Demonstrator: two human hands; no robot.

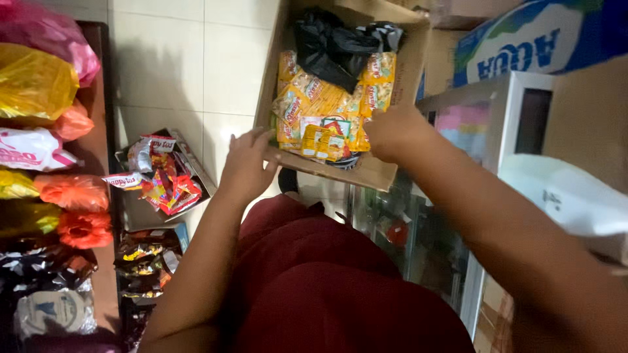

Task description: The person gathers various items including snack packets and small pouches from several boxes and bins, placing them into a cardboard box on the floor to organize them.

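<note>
A: Fingers (pixel 243 145) on left hand (pixel 247 167) spread, loosely curled, tips at near edge of box (pixel 399 72). Right hand (pixel 392 134) closed down at box rim over packets (pixel 324 108); cannot tell if pinching one.

B: Box where?

A: Straight ahead, cardboard, open top, tilted toward camera, above tiled floor (pixel 196 72). Full of yellow packets, black bag (pixel 330 46) on top at back.

B: Around it?

A: Glass case (pixel 418 242) right of box, under right forearm. Blue-white carton (pixel 530 39) upper right. White bag (pixel 569 196) near right forearm. Shelf (pixel 101 137) far left with pink, yellow, orange bags. Small tray (pixel 131 212) of red snack packs lower left, beside shelf. Dark sachets (pixel 144 258) below tray.

B: Contact?

A: Left fingertips touching box edge. Right hand touching packets near front rim.
</note>
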